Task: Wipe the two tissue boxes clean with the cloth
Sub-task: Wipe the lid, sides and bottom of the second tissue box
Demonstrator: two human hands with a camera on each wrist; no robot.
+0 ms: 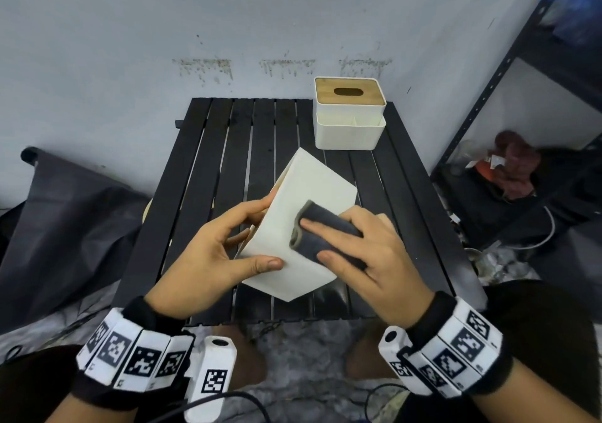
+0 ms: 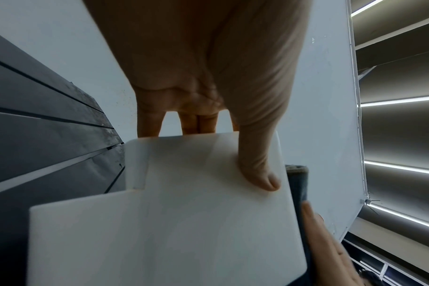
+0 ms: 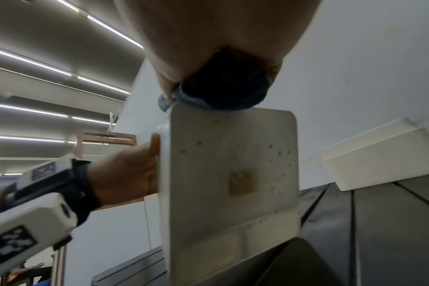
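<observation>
A white tissue box [image 1: 309, 188] is tilted above the middle of the black slatted table [image 1: 228, 148]. My left hand [image 1: 221, 249] grips its left side, thumb [image 2: 257, 164] across the white face [image 2: 172, 222] and fingers behind. My right hand [image 1: 368, 249] presses a folded dark grey cloth [image 1: 312, 230] flat on the box's upper face, fingers and thumb over the cloth. In the right wrist view the cloth [image 3: 223, 91] sits on the box's top edge, above a speckled face [image 3: 233, 164]. A second white tissue box [image 1: 348, 113] with a wooden slotted lid stands at the table's far right.
A grey wall rises just behind the table. A dark metal shelf rack [image 1: 508, 73] with bags stands at the right. A dark bag [image 1: 65, 227] lies on the floor to the left. Cables [image 1: 228, 400] trail near my knees.
</observation>
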